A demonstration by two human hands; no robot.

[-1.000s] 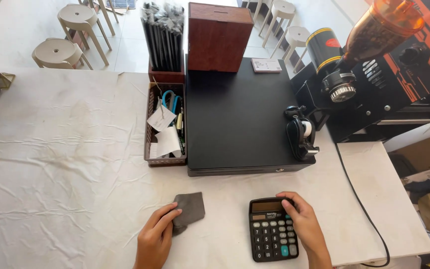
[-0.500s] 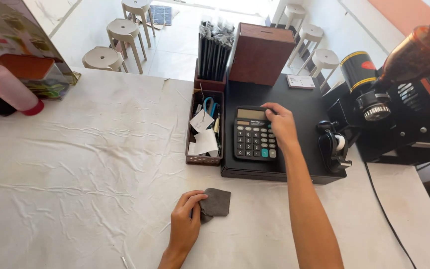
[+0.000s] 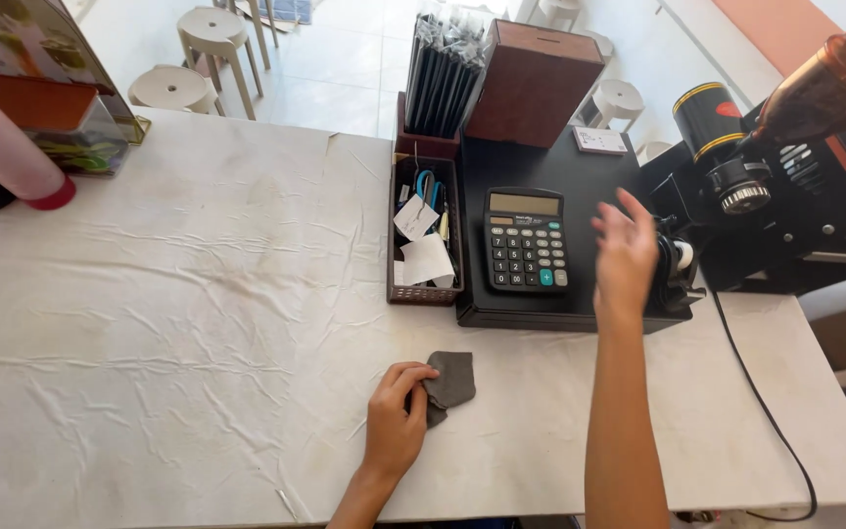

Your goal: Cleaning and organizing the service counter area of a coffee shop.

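Observation:
My left hand (image 3: 396, 423) rests on the white covered table (image 3: 178, 323), its fingers pressing on the edge of a small folded grey cloth (image 3: 452, 382). My right hand (image 3: 626, 257) hovers open above the right part of a flat black box (image 3: 594, 196), holding nothing. A black calculator (image 3: 525, 239) lies on that box, just left of my right hand and apart from it.
A brown basket (image 3: 425, 292) with paper slips and scissors stands left of the black box. Behind are a brown wooden box (image 3: 533, 83), dark straws (image 3: 443, 73), a tape dispenser (image 3: 673, 264), a black machine (image 3: 795, 186), a pink bottle (image 3: 2, 147) and stools (image 3: 212, 29).
My right hand carried the calculator from the table's near edge up onto the black box, let it go and drew back to the right. My left hand stayed on the cloth.

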